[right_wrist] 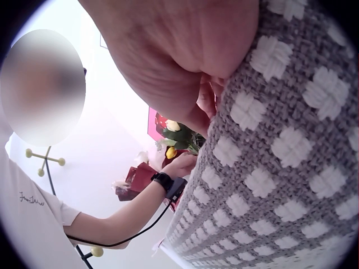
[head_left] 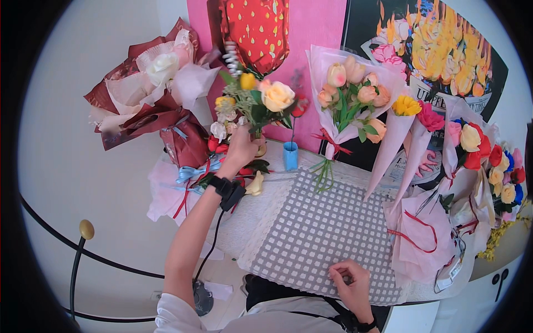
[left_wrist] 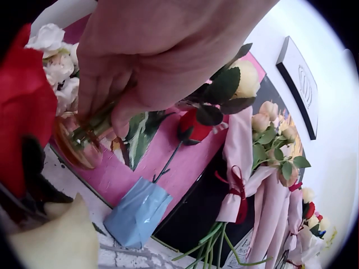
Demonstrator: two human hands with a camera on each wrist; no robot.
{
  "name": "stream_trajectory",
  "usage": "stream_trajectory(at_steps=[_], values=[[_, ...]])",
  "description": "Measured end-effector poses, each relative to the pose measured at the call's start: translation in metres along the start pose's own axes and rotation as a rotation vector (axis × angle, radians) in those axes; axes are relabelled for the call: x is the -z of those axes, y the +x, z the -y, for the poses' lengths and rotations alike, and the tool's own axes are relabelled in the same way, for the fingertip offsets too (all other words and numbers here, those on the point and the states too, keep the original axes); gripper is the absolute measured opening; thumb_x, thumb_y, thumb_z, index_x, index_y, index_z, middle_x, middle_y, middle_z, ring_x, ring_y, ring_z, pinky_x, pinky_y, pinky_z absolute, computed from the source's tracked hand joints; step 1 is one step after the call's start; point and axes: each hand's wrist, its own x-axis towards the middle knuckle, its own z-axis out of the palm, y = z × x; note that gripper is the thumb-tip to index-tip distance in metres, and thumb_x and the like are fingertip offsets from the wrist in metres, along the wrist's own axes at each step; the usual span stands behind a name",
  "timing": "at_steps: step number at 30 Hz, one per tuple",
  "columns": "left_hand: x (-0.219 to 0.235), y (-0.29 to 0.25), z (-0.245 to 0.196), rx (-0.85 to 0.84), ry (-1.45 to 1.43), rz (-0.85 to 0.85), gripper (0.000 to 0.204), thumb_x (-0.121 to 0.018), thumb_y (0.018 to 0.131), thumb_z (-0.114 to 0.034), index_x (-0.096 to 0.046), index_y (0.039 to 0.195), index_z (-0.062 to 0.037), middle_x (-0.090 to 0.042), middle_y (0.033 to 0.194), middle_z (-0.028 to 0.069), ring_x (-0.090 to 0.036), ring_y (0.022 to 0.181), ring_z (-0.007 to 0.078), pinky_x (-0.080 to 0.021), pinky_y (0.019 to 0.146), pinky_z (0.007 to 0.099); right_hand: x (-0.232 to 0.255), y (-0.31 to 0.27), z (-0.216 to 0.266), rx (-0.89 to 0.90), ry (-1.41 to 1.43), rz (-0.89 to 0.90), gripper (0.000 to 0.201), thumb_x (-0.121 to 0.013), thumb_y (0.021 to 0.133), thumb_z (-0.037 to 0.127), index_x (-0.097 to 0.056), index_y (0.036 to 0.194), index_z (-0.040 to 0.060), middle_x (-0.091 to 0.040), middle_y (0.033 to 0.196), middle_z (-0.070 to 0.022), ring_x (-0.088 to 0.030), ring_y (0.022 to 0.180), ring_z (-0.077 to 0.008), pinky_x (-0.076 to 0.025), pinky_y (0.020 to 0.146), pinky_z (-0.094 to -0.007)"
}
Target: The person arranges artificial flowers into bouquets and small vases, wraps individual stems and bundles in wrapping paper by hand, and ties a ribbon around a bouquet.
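At the back left of the table, my left hand (head_left: 242, 146) grips a small amber glass vase (left_wrist: 77, 147) near its top. Green stems show through the glass. Above the hand stands the vase's bunch, with a peach rose (head_left: 277, 96) and a yellow tulip (head_left: 247, 81) among leaves. Beside it, a blue-wrapped pot (head_left: 290, 156) holds a single red rose (left_wrist: 194, 128). My right hand (head_left: 352, 286) rests, fingers loosely curled and holding nothing, on the front of a grey-and-white checked cloth (head_left: 322, 233).
A burgundy-wrapped bouquet (head_left: 119, 105) stands at the left. Loose red flowers and a cream petal-like bloom (head_left: 255, 184) lie below my left wrist. To the right are a tulip bouquet (head_left: 355, 91), wrapped cones (head_left: 388, 150) and pink paper (head_left: 420, 244). A cable (head_left: 206, 258) hangs from the left wrist.
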Motion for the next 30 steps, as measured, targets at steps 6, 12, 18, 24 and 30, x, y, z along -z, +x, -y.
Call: stream_trajectory(at_steps=[6,12,18,24,30], values=[[-0.026,0.011,0.008,0.052,-0.06,0.007,0.03,-0.079,0.08,0.003,-0.071,0.109,0.0036,-0.076,0.092,0.0167,-0.073,0.084,0.0294,-0.057,0.078,0.039,-0.001,0.001,-0.002,0.006,-0.022,-0.011,0.003,-0.073,0.095,-0.001,-0.07,0.094,-0.0035,-0.073,0.084,-0.0078,-0.073,0.073,-0.0131,-0.055,0.065,-0.025],[-0.03,0.009,0.022,0.064,0.053,0.046,0.032,-0.074,0.085,0.013,-0.065,0.112,0.0004,-0.072,0.096,0.0052,-0.07,0.09,0.0156,-0.058,0.081,0.0321,-0.002,0.002,-0.005,0.028,-0.047,-0.011,0.003,-0.073,0.095,-0.001,-0.071,0.094,-0.0037,-0.073,0.083,-0.0084,-0.073,0.073,-0.0137,-0.055,0.065,-0.025],[-0.022,0.003,0.018,0.219,-0.176,0.04,0.031,-0.074,0.087,0.011,-0.064,0.115,0.001,-0.074,0.101,0.0074,-0.072,0.099,0.0176,-0.059,0.088,0.0319,-0.004,0.002,-0.003,0.003,-0.067,-0.024,0.002,-0.072,0.094,-0.002,-0.071,0.095,-0.0037,-0.074,0.084,-0.0087,-0.073,0.072,-0.0137,-0.054,0.064,-0.0251],[-0.016,0.01,0.023,0.231,-0.238,0.177,0.034,-0.071,0.089,0.014,-0.061,0.119,0.0012,-0.073,0.106,0.0082,-0.071,0.1,0.0178,-0.059,0.088,0.032,-0.006,0.002,-0.007,0.031,-0.099,-0.039,0.002,-0.072,0.093,-0.002,-0.072,0.095,-0.0039,-0.074,0.085,-0.0089,-0.072,0.071,-0.0132,-0.054,0.064,-0.0249],[-0.014,0.009,0.039,0.171,-0.188,0.053,0.033,-0.071,0.089,0.012,-0.061,0.119,0.0025,-0.071,0.102,0.0071,-0.069,0.092,0.0167,-0.057,0.083,0.0322,-0.007,0.002,-0.004,0.019,-0.093,-0.048,0.002,-0.072,0.094,-0.003,-0.072,0.094,-0.0042,-0.074,0.085,-0.0087,-0.072,0.071,-0.013,-0.054,0.063,-0.0248]])
